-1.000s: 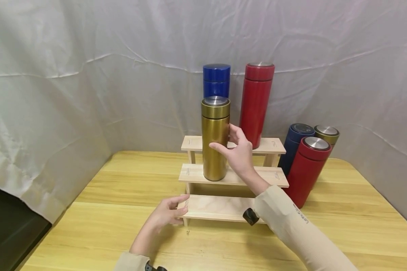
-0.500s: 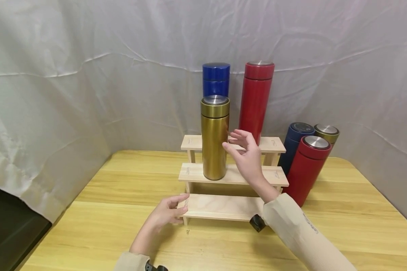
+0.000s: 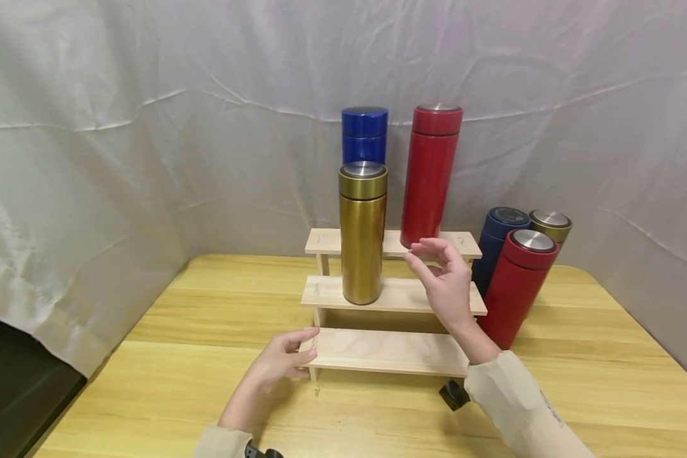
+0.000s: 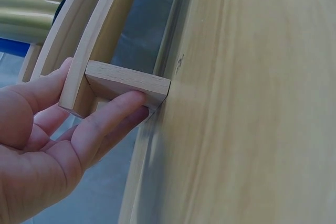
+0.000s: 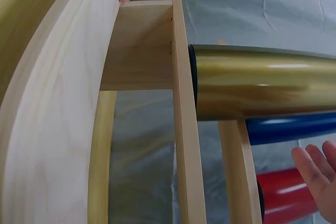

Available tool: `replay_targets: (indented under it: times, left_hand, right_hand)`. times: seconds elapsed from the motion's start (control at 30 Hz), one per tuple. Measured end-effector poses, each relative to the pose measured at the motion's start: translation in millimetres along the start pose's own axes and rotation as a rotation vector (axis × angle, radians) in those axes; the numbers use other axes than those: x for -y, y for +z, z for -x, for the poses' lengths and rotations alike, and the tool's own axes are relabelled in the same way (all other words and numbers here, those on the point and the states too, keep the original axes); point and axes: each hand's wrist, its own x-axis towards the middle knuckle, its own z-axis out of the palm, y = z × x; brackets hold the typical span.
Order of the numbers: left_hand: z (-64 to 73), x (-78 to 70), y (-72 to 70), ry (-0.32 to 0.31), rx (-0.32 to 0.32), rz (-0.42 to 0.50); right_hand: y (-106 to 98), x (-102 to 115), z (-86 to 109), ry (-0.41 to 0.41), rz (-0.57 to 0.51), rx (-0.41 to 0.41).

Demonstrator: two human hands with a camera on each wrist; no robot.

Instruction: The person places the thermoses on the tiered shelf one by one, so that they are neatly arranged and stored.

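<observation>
A gold thermos bottle (image 3: pixel 363 248) stands upright on the middle step of a three-tier wooden display stand (image 3: pixel 389 351). Behind it on the top step are a blue thermos (image 3: pixel 364 135), partly hidden by the gold one, and a tall red thermos (image 3: pixel 431 178). My left hand (image 3: pixel 283 357) grips the left end of the bottom step; in the left wrist view its thumb lies on the board and its fingers (image 4: pixel 113 116) reach the end support. My right hand (image 3: pixel 448 280) hangs in front of the stand, right of the gold thermos, fingers loosely bent and holding nothing.
Right of the stand, a second red thermos (image 3: pixel 518 286), a dark blue one (image 3: pixel 497 245) and another gold one (image 3: pixel 551 219) stand close together on the wooden table (image 3: pixel 206 318). A pale cloth (image 3: pixel 252 159) hangs behind, and a black object (image 3: pixel 23 381) lies at lower left.
My right hand has let go of the gold thermos and drawn back to the right. The gold thermos stays on the middle step. My left hand has kept its place.
</observation>
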Motion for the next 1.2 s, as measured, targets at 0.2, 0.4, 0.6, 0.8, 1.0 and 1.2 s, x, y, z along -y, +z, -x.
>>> replay_targets:
  times: [0.2,0.4,0.6,0.8,1.0,1.2]
  left_hand:
    - [-0.4,0.2,0.1,-0.005,0.001,0.008]
    - [0.5,0.0,-0.3,-0.001,0.005,0.014]
    - [0.5,-0.6,-0.5,0.005,0.012,0.023]
    - [-1.0,0.1,-0.3,-0.002,0.012,0.029]
    - [-1.2,0.7,-0.7,-0.006,0.016,0.019]
    - [-1.3,0.9,-0.8,-0.011,0.013,0.021]
  right_hand:
    - [-16.1,-19.0,6.1,-0.055,-0.04,-0.052]
    - [-33.6,-24.2,13.6,-0.094,-0.033,-0.112]
    - [-51.8,-28.2,17.1,-0.155,-0.06,-0.196]
    - [-72.1,-35.2,20.3,-0.234,0.037,-0.315]
    - [-86.9,-30.6,21.5,-0.253,0.114,-0.428]
    - [-100.1,-36.2,20.4,-0.178,0.218,-0.52]
